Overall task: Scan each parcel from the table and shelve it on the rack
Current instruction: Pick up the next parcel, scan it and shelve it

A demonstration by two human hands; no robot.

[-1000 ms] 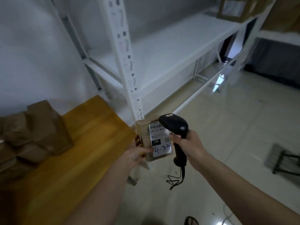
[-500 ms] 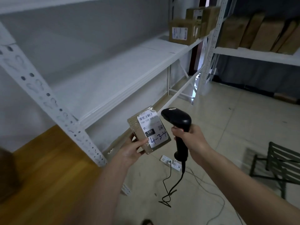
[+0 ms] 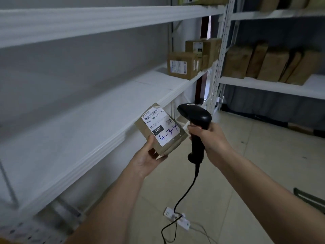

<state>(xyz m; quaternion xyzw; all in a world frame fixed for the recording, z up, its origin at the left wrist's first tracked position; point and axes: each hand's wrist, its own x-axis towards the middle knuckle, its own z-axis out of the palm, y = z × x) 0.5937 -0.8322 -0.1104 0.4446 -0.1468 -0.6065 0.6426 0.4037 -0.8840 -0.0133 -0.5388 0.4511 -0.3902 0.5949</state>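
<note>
**Parcel in one hand, scanner in the other, at the rack**

I stand on a pale tiled floor (image 3: 263, 155) beside a white metal rack (image 3: 98, 110) whose long shelf runs away from me along a grey wall. A second rack (image 3: 274, 85) stands across the corner to the right, its perforated upright meeting the first. On the floor near my feet lies one white power strip (image 3: 177, 218), and the scanner's black cable (image 3: 186, 194) drops down to it.

My left hand (image 3: 147, 159) grips one small brown parcel (image 3: 161, 131) from below, thumb curled up along its near edge. The parcel is tilted, its white label facing me with "4-3-4" handwritten in blue, and it hangs just in front of the shelf's front edge, not resting on it. My right hand (image 3: 209, 138) is clenched around the handle of one black scanner (image 3: 195, 118), whose head sits just beside the parcel's label, to its right.

At the far end of my shelf stands a cluster of brown boxes (image 3: 182, 66); I count three clearly, and perhaps a smaller one between them. On the right-hand rack five brown packets (image 3: 270, 64) stand leaning in a row.
</note>
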